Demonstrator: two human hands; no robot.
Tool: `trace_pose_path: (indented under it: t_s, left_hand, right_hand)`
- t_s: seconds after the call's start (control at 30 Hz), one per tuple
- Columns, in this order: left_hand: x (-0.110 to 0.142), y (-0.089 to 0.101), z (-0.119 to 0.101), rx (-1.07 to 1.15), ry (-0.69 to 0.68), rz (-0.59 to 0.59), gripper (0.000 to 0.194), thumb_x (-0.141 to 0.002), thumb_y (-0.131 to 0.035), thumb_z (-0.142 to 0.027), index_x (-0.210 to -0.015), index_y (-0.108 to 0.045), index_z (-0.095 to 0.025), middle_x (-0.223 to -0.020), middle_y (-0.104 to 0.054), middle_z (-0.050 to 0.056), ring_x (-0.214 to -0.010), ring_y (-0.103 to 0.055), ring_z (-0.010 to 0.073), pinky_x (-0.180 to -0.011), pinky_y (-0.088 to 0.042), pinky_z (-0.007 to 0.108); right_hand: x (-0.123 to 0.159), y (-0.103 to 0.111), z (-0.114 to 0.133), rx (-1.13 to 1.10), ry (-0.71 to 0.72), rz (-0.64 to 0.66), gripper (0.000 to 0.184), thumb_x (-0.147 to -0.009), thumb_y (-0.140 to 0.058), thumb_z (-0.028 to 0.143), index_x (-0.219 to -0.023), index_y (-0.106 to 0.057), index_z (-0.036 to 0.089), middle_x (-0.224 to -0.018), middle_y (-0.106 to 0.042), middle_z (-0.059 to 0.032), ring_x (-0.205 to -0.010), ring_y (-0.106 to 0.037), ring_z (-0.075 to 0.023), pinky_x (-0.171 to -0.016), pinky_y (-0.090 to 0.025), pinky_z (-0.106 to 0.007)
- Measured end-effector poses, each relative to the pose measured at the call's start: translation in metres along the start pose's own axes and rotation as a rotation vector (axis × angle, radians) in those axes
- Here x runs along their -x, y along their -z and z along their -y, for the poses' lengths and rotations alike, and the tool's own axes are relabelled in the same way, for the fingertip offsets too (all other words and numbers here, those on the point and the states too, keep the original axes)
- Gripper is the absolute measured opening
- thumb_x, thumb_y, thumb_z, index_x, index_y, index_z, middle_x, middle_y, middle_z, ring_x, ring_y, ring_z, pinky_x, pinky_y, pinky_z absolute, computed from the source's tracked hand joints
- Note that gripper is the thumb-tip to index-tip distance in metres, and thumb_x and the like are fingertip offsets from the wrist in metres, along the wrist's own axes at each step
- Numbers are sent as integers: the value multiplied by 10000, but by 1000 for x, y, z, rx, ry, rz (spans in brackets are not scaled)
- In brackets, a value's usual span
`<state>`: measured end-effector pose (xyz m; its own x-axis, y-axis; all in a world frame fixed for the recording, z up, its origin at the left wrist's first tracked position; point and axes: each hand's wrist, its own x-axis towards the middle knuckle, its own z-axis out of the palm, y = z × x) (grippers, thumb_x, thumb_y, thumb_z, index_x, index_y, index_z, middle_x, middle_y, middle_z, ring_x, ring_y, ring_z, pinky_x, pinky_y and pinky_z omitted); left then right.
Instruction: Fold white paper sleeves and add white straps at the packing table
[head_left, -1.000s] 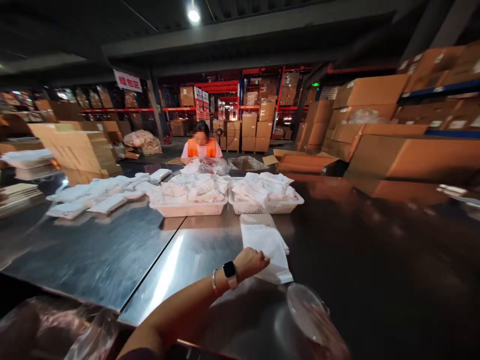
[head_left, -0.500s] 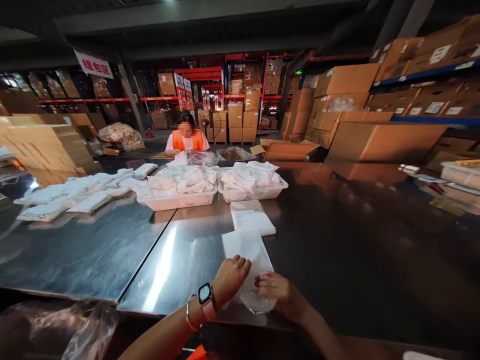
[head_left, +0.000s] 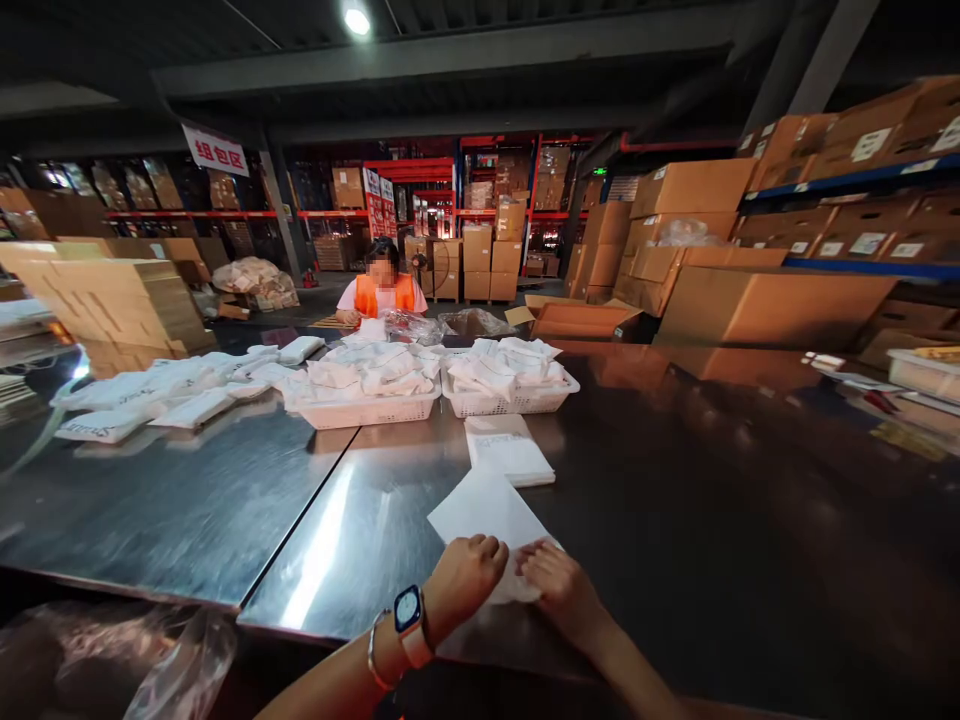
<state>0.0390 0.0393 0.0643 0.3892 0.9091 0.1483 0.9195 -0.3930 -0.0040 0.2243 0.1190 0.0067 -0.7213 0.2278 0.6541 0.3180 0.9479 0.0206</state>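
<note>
A thin white plastic bag (head_left: 487, 510) lies at an angle near the front of the metal table. My left hand (head_left: 466, 580), with a watch and bangle on its wrist, is closed on the bag's near left part. At the right edge, my right hand (head_left: 559, 590) has its fingers bent over the bag and appears to grip it; its fingertips are partly hidden. Just beyond the bag's far end is a flat stack of white printed bags (head_left: 510, 450). The bag's near end shows between and below my hands.
Two white baskets (head_left: 367, 412) heaped with white packets stand farther back. More flat white packets (head_left: 191, 405) spread over the left side. Across the metal table (head_left: 675, 530) sits a person in an orange vest (head_left: 384, 295). Clear plastic (head_left: 172, 665) hangs at the lower left.
The bag has turned, its far corner now pointing left. Its puffed, see-through near end looks flatter. My right hand has shifted slightly up along its edge. The view has tilted upward.
</note>
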Motion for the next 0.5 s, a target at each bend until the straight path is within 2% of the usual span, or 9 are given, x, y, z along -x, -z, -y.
trace_pose_path:
  t_s: [0.13, 0.3, 0.4, 0.5]
  left_hand:
    - [-7, -1, 0, -6, 33, -30, 191, -951, -437, -92, -1049, -596, -130, -946, -664, 73, -852, -649, 225, -663, -513, 305]
    - [-13, -10, 11, 10, 127, -90, 185, -930, -432, -65, -977, -593, -143, -893, -654, 65, -819, -648, 215, -650, -502, 289]
    - [-14, -14, 7, 25, 108, -102, 189, -943, -422, -81, -967, -593, -159, -878, -656, 46, -798, -646, 198, -650, -488, 274]
    - [-20, -12, -6, 33, 27, -114, 181, -979, -413, -142, -1010, -589, -165, -902, -661, 40, -809, -639, 189, -647, -474, 273]
  right_hand:
    - [-4, -5, 4, 202, -73, -39, 294, -864, -376, 27, -810, -631, 163, -764, -680, -47, -707, -643, -178, -733, -512, -321]
    - [1, 2, 3, 296, -88, -87, 343, -919, -315, 56, -932, -642, 158, -883, -704, -64, -819, -664, -193, -836, -491, -357]
    - [4, -1, 3, 287, -177, -52, 318, -907, -342, 49, -951, -641, 149, -859, -689, -91, -777, -653, -224, -771, -496, -382]
    - [4, -12, 8, 177, -276, 20, 326, -848, -372, -19, -872, -643, 161, -724, -639, -89, -658, -613, -233, -690, -493, -382]
